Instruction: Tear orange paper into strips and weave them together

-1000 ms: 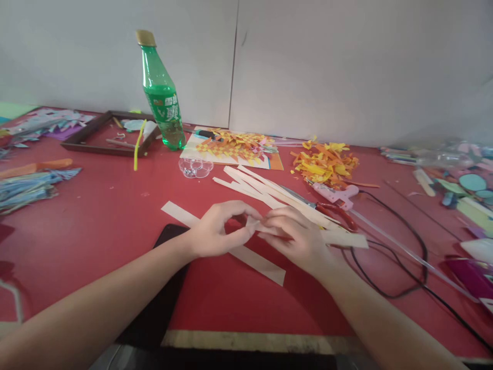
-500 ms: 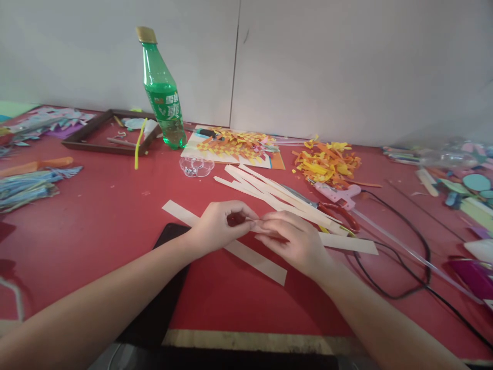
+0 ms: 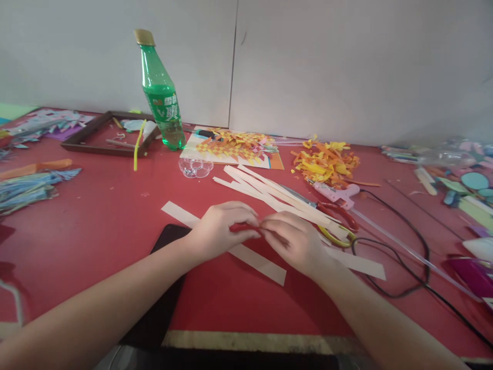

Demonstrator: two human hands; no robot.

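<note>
My left hand [image 3: 221, 228] and my right hand [image 3: 295, 241] meet at their fingertips above the red table. The right fingers pinch one end of a pale paper strip [image 3: 362, 264], which passes beneath that hand and sticks out to its right. The left thumb and fingers are brought close together at the same spot; what lies between them is too small to make out. Another pale strip [image 3: 262, 264] lies slanting on the table under my left hand. Beyond the hands is a fanned bundle of pale strips [image 3: 265, 192].
Scissors [image 3: 339, 213] and a pink glue gun [image 3: 337, 192] with a black cable lie at right. Behind are orange and yellow scraps [image 3: 327, 162], a green bottle [image 3: 162, 103], a clear dish [image 3: 195, 167] and a brown frame [image 3: 103, 150]. A black phone-like slab [image 3: 157, 308] lies near the left forearm.
The strip at my right hand has swung so its free end points lower, uncovering more of a yellow scissor handle. The fingertips have shifted slightly.
</note>
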